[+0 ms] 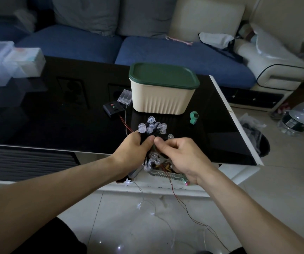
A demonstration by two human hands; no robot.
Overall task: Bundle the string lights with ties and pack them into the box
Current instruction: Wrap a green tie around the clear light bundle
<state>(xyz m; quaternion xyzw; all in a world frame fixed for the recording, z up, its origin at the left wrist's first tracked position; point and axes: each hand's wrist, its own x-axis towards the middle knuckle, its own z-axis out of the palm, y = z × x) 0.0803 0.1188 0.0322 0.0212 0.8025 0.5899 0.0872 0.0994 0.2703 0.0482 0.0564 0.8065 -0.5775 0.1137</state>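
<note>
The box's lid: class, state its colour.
The lid is dark green, on a cream ribbed box. Only the head view shows it.

We reach both bare forearms forward and inward from the lower corners of the view, so that our hands meet just short of the near edge of the bench (92,125). Our left hand (133,149) is curled, back facing up, with its thumb closing from the right. Our right hand (182,156) sits just beside it, touching or nearly touching at the thumbs, wrist bent slightly and knuckles raised. Its fingers (167,146) are bent inward, thumb and forefinger pressed together in a pinch towards the left hand. Both wrists hover above the bench edge.
</note>
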